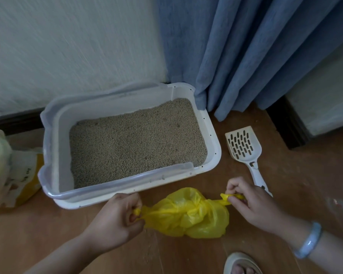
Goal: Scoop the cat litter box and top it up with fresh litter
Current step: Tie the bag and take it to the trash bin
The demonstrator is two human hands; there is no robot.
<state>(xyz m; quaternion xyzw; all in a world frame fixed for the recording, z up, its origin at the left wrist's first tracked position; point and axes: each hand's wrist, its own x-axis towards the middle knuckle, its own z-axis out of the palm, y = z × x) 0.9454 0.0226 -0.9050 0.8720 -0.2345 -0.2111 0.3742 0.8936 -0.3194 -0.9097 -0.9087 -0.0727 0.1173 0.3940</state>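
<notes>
A white litter box (pixel 214 155) stands on the wooden floor, filled with beige litter (pixel 135 141). In front of it lies a bulging yellow plastic bag (pixel 188 214), knotted at the middle. My left hand (pixel 117 220) grips the bag's left handle, pulled out sideways. My right hand (pixel 251 202) pinches the right handle, drawn out the other way. A white slotted scoop (pixel 244 147) lies on the floor to the right of the box, its handle running under my right hand.
A yellow and white litter bag (pixel 14 175) leans at the far left beside the box. Blue curtains (pixel 246 56) hang behind the box's right corner. A dark skirting board (pixel 285 123) lines the wall. My sandalled foot (pixel 242 264) is at the bottom.
</notes>
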